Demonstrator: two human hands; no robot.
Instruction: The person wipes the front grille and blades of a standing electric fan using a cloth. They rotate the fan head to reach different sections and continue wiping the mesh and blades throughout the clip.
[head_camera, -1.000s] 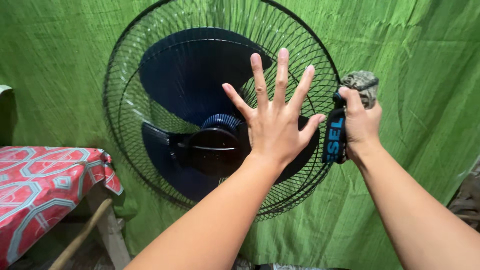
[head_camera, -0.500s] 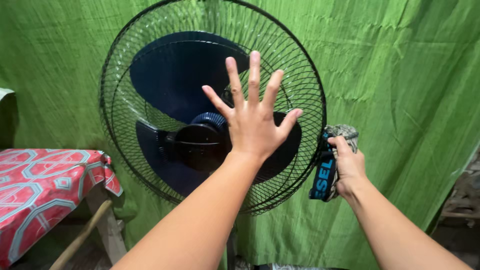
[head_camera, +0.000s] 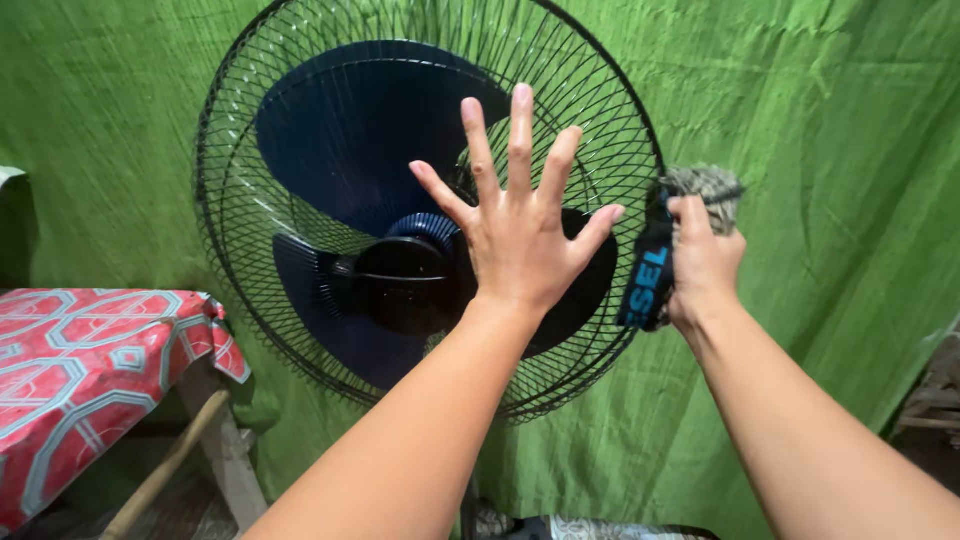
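Observation:
A standing fan with a black wire grille (head_camera: 260, 150) and dark blue blades (head_camera: 370, 120) faces me in front of a green cloth backdrop. My left hand (head_camera: 520, 230) is spread flat with fingers apart against the front of the grille, just right of the black hub (head_camera: 400, 285). My right hand (head_camera: 705, 262) is closed around a bunched grey-and-dark rag (head_camera: 705, 185) with a black and blue band, held against the grille's right rim.
A table under a red patterned cloth (head_camera: 90, 370) stands at the lower left, with wooden legs (head_camera: 225, 455) below it. The green cloth (head_camera: 820, 120) hangs behind everything. A patterned item lies at the bottom by the fan's stand (head_camera: 600, 527).
My right hand with the rag dropped down the grille's right rim, then rose back up it. My left hand stayed spread on the grille.

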